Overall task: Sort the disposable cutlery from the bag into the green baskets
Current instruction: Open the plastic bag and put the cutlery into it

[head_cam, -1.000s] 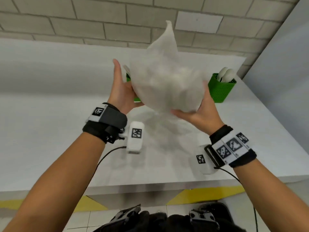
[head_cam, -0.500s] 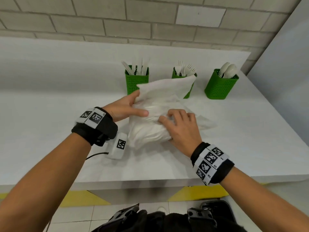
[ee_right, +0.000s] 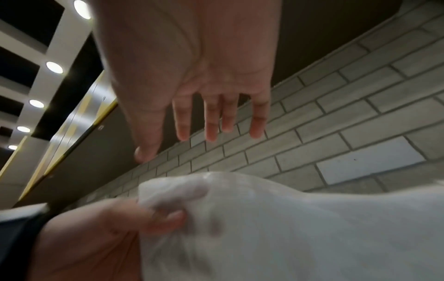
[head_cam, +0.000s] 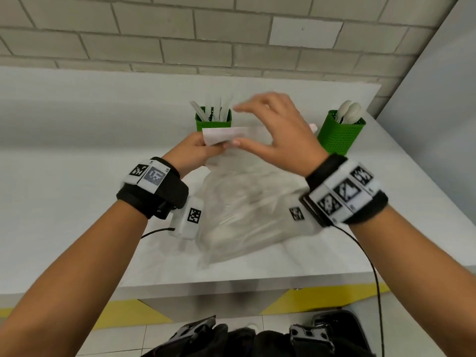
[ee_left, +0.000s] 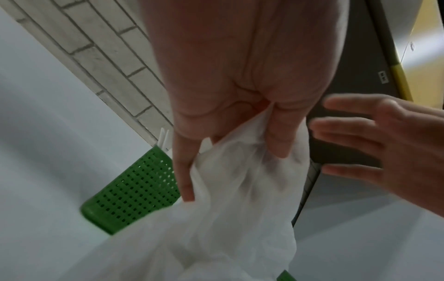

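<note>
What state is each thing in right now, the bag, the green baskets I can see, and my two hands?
bag: lying on the counter, top edge pinched and lifted, cutlery inside
left basket: upright, holding white cutlery
right basket: upright, holding spoons
left hand: pinching the bag's top edge
right hand: open, fingers spread above the bag, holding nothing

We see a thin, translucent plastic bag, softly crinkled with a faint sheen. The green baskets are perforated matt plastic, the cutlery smooth white plastic. The worktop is smooth and matt, the wall rough brick.
</note>
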A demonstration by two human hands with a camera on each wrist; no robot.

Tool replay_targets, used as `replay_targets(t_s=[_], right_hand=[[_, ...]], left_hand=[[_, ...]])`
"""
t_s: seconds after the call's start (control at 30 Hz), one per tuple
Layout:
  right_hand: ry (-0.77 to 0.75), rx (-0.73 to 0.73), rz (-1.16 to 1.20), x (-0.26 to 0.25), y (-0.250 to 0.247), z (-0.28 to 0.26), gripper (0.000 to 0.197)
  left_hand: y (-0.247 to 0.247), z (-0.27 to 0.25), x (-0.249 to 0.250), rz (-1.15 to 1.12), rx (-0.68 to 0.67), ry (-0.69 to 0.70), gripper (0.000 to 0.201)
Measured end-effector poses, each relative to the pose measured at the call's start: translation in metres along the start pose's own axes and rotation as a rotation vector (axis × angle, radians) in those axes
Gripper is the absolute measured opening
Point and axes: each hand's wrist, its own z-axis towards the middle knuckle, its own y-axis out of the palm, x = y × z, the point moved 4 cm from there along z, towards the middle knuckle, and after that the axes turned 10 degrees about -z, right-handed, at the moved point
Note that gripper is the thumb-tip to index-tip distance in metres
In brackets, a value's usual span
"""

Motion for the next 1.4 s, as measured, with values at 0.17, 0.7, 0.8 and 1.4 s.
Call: replay_targets(t_s=[0.17,0.7,0.8,1.4], right_hand=[[0.023,-0.149,0.239,0.002,0.02,0.037,0.024],[0.383,-0.119,0.296,0.13,0.018,-0.015,0.009],[0.355,-0.047,0.408,0.128,0.013,-0.01,0.011],[0.315,-0.024,0.618,0.122,0.004,-0.02,0.005]], left_hand=[[0.001,-0.004,0.005,-0.068,0.018,0.011,0.019],[-0.01,0.001,0.054,0.853,0.67,0.353,0.051],[0.048,0.023,0.068,1.049,0.351,0.528,0.041],[0.074,0.042,0.045,0.873,0.199,0.371,0.016]])
